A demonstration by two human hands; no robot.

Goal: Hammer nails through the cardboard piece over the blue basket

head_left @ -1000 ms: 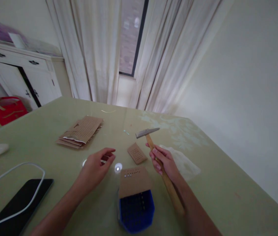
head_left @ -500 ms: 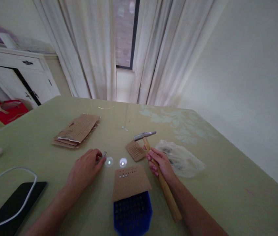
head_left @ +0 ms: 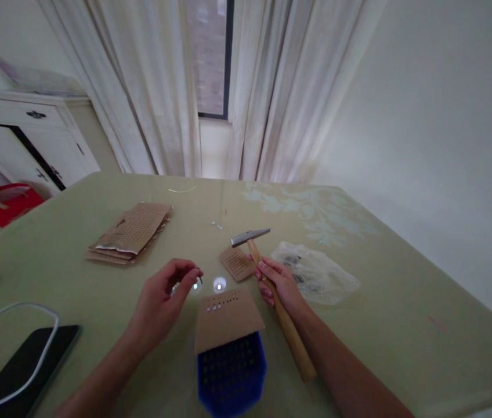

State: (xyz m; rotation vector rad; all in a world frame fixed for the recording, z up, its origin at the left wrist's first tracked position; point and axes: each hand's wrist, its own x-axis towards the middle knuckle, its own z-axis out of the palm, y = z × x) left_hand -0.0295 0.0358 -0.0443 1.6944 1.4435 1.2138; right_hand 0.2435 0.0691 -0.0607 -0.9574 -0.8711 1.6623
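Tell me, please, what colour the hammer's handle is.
The handle is light yellowish brown, seen best in the head view.

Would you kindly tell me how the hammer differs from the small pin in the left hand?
The hammer is far longer and thicker than the pin. The hammer has a light wooden handle and a grey head, while the pin looks thin and dark. The right hand wraps the hammer's handle; the left hand pinches the pin. Both are held by hand.
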